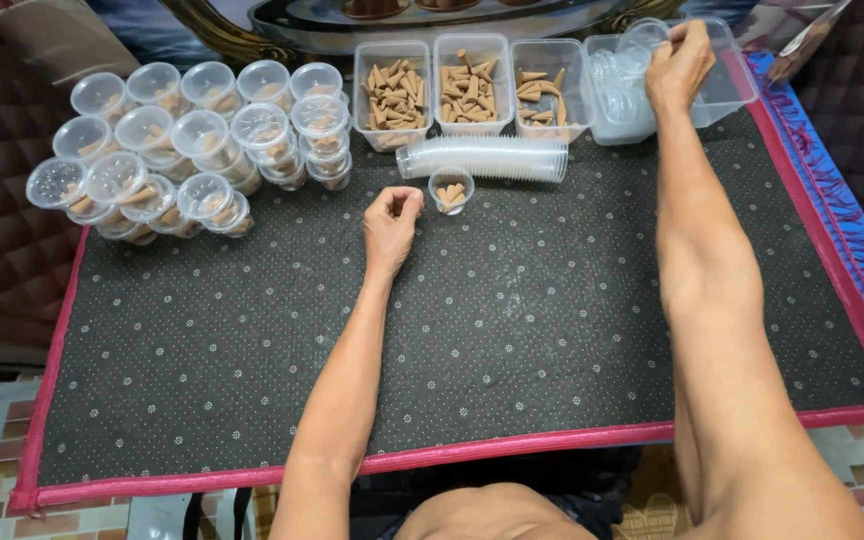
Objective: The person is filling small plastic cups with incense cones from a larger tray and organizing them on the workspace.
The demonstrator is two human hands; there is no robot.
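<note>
My left hand (pixel 393 216) rests on the dark dotted mat (pixel 512 330), fingers curled shut, just left of a small clear cup (pixel 450 189) holding several tan cones. My right hand (pixel 679 62) is raised at the far right over a clear tub of round lids (pixel 620 85), fingers pinched on a clear lid (pixel 644 34). A sleeve of stacked empty cups (pixel 487 158) lies on its side behind the small cup.
Three clear tubs of tan cones (pixel 469 85) stand in a row at the back. Several lidded filled cups (pixel 192 140) are stacked at the back left. The mat has a pink border (pixel 352 467); blue cloth (pixel 852 220) runs along the right edge.
</note>
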